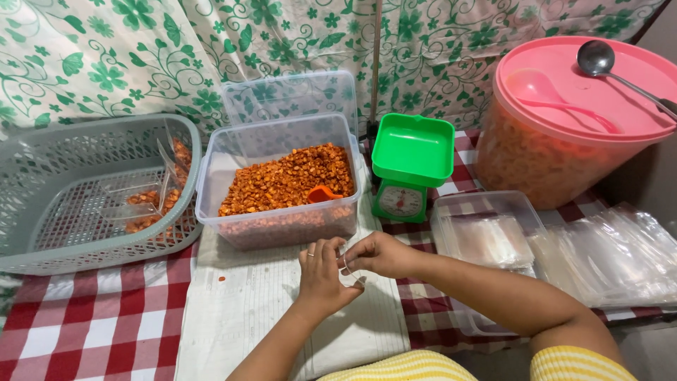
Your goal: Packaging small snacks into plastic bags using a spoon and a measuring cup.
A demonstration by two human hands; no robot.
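While both hands meet over a pale cloth [282, 310] at the near edge of the table, the left hand [321, 275] and the right hand [377, 254] pinch a small clear plastic bag [352, 274] between their fingertips, the fingers curled nearly closed and the thumbs pressing on the film. The bag hangs in the narrow gap between the two hands, touching both; it is so thin and transparent that its long axis cannot be read with confidence, though it seems to run from about 11 o'clock down to 5 o'clock. Neither hand is clearly nearer; the grip is shared. Just beyond the hands, at 12 o'clock, stands a clear plastic tub [278, 212] heaped with orange-brown snack pieces, an orange scoop [323, 193] half buried in them, and the tub's lid [289, 95] leaning behind it. At 1 o'clock sits a small green kitchen scale [411, 166], near the right hand. At 3 o'clock a shallow clear tray [451, 212] and a loose stack of empty plastic bags [620, 254] lie on the red-and-white checked tablecloth [99, 324]. At 10 o'clock a grey basket [42, 247] holds a few filled packets [151, 201]. Far off at 2 o'clock, a big pink-lidded container [564, 141] carries a pink spoon [539, 92] and a metal ladle [599, 60].
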